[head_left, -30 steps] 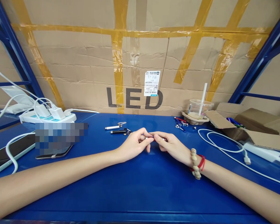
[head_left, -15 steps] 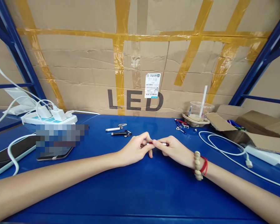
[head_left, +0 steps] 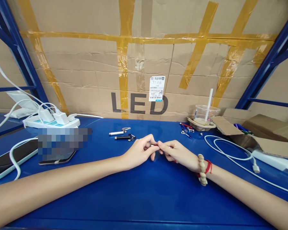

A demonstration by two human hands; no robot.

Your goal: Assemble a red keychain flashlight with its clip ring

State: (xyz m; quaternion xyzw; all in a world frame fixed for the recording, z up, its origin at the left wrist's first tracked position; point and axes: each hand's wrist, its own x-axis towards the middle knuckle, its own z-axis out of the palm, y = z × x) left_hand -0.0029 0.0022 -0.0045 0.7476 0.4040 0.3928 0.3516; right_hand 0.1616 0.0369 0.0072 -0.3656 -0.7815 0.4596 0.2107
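A large taped cardboard sheet stands behind the blue tabletop. On the right, an open carton holds a few blue and dark items near its flaps. Just left of it, a clear cup with a straw sits in a moulded tray, a little pale residue low inside. At the middle, the left hand and the right hand meet at the fingertips over the table, both pinched nearly closed on a small piece between them; fingers cover most of it, so whether the red glimpsed by the right hand belongs to it, I cannot tell. Beyond the left hand, a silver cylinder and a black cylinder lie side by side with metal clips, neither being handled; red and blue clipped pieces lie in a cluster near the cup.
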